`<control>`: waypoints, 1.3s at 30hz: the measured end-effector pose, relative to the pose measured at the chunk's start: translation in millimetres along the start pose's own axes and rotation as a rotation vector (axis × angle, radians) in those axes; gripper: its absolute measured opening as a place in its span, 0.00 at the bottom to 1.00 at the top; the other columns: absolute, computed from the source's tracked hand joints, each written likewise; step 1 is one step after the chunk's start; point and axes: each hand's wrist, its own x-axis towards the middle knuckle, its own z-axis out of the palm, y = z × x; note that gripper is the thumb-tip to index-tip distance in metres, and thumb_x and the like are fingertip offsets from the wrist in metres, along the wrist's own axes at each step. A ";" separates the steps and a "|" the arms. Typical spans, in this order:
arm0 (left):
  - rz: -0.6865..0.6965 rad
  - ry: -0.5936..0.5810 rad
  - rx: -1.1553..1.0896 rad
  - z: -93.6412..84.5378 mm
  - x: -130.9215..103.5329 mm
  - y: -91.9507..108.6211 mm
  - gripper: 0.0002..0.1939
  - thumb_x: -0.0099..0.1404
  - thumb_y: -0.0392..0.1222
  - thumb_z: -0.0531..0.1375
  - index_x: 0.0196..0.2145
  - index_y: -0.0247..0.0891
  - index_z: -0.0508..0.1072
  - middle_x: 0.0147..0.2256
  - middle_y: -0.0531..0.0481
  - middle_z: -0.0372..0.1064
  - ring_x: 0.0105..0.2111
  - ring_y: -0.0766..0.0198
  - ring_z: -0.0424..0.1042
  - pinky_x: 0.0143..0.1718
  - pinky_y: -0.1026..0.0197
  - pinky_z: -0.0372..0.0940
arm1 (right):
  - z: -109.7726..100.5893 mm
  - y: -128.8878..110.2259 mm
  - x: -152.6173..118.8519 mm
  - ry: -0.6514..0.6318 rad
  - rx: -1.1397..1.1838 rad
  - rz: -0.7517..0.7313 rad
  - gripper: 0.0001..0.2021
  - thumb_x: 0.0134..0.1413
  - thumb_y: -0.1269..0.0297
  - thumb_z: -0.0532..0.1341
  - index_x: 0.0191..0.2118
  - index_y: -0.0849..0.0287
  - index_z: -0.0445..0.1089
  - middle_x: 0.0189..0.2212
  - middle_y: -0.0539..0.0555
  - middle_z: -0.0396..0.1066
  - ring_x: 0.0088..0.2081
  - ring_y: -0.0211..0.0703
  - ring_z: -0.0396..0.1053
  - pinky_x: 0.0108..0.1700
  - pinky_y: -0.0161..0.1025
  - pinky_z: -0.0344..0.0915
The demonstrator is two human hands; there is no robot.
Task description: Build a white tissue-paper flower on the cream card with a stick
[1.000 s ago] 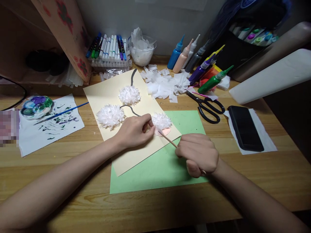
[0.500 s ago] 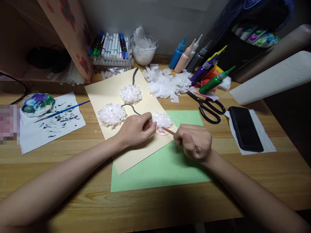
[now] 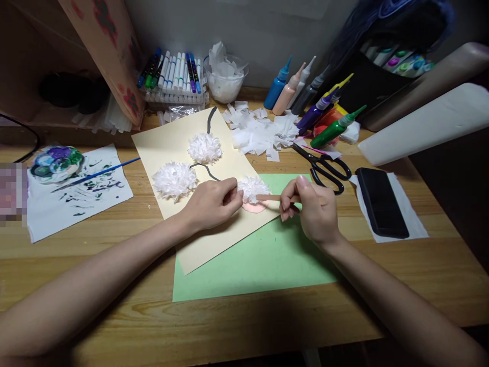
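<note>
**On a wooden table [image 3: 153, 311]: two hands at a white paper flower [image 3: 252, 187]**

The flower is on the right part of a cream sheet [image 3: 208, 244], partly covering a pink patch [image 3: 255, 208]. Left hand [image 3: 216, 204]: resting on the sheet, fingers curled, tips by the flower's left edge; whether they grip anything cannot be told. Right hand [image 3: 314, 209]: fingers grasping a flat wooden stick [image 3: 270, 198], which points left, its tip at the flower's near edge above the patch; contact between tip and flower cannot be confirmed. Two more flowers, one at left [image 3: 174, 180] and one at the far side [image 3: 205, 148], share the sheet with dark curved lines [image 3: 211, 120]. The cream sheet overlaps a green sheet [image 3: 244, 278]. Far side, left to right: markers [image 3: 175, 71] in a rack, a clear bowl [image 3: 225, 84] of white paper, loose white scraps [image 3: 263, 133], upright paint bottles [image 3: 284, 96]. Right: black scissors [image 3: 331, 176] and a black phone [image 3: 382, 201]. Left: a blue paintbrush [image 3: 103, 171] across a paint-stained paper [image 3: 86, 211].
</note>
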 end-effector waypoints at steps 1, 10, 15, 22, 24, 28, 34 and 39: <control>-0.001 -0.001 0.000 0.0 -0.1 0.0 0.12 0.61 0.39 0.51 0.21 0.37 0.58 0.16 0.58 0.53 0.17 0.72 0.52 0.22 0.66 0.47 | -1.3 2.5 -6.2 -0.008 -0.035 -0.055 0.24 0.64 0.57 0.47 0.19 0.60 0.64 0.12 0.49 0.63 0.16 0.33 0.60 0.19 0.33 0.56; 0.001 0.000 -0.002 -1.1 0.3 0.7 0.13 0.61 0.39 0.50 0.20 0.37 0.56 0.15 0.58 0.52 0.16 0.73 0.51 0.21 0.66 0.47 | -8.4 7.1 -26.0 -0.119 -0.282 -0.552 0.18 0.62 0.70 0.44 0.22 0.57 0.62 0.15 0.49 0.62 0.19 0.36 0.58 0.24 0.36 0.55; 0.001 0.000 0.004 -0.8 0.5 0.7 0.13 0.61 0.39 0.50 0.20 0.38 0.56 0.15 0.58 0.52 0.16 0.72 0.52 0.21 0.66 0.47 | -12.6 -0.5 -28.1 -0.278 -0.423 -0.697 0.20 0.63 0.68 0.40 0.24 0.57 0.61 0.15 0.51 0.61 0.19 0.38 0.58 0.23 0.38 0.52; -0.012 -0.007 0.001 -0.7 0.2 0.9 0.12 0.61 0.39 0.50 0.20 0.37 0.57 0.16 0.58 0.53 0.17 0.72 0.52 0.22 0.66 0.47 | 6.5 -5.8 -24.5 -0.241 -0.621 -0.829 0.18 0.61 0.67 0.45 0.21 0.57 0.60 0.13 0.49 0.58 0.19 0.37 0.53 0.22 0.37 0.49; -0.014 -0.008 0.005 -0.6 -0.1 1.0 0.12 0.60 0.39 0.51 0.20 0.37 0.58 0.15 0.58 0.52 0.17 0.72 0.52 0.22 0.66 0.47 | 10.5 -6.0 -24.0 -0.205 -0.642 -0.836 0.18 0.61 0.68 0.46 0.20 0.57 0.60 0.13 0.49 0.58 0.18 0.37 0.52 0.22 0.37 0.49; -0.009 -0.009 0.002 -0.2 -0.5 0.6 0.12 0.60 0.38 0.51 0.20 0.37 0.58 0.16 0.58 0.52 0.17 0.72 0.51 0.22 0.66 0.46 | 12.3 -9.2 -22.8 -0.170 -0.702 -0.819 0.20 0.61 0.68 0.46 0.19 0.58 0.60 0.12 0.49 0.56 0.18 0.37 0.51 0.21 0.37 0.48; -0.012 -0.013 -0.003 -0.1 -0.4 0.7 0.12 0.60 0.39 0.51 0.20 0.37 0.58 0.16 0.58 0.52 0.17 0.72 0.51 0.22 0.66 0.46 | 14.8 -13.3 -15.7 -0.148 -0.794 -0.802 0.21 0.62 0.68 0.47 0.18 0.58 0.60 0.12 0.49 0.57 0.17 0.35 0.52 0.21 0.37 0.49; -0.014 -0.010 -0.002 -0.4 -0.5 0.7 0.12 0.60 0.38 0.51 0.20 0.37 0.58 0.16 0.58 0.52 0.17 0.72 0.52 0.22 0.66 0.46 | 18.2 -17.5 -8.7 -0.117 -0.748 -0.732 0.21 0.62 0.70 0.47 0.18 0.59 0.61 0.12 0.49 0.60 0.16 0.33 0.55 0.22 0.36 0.51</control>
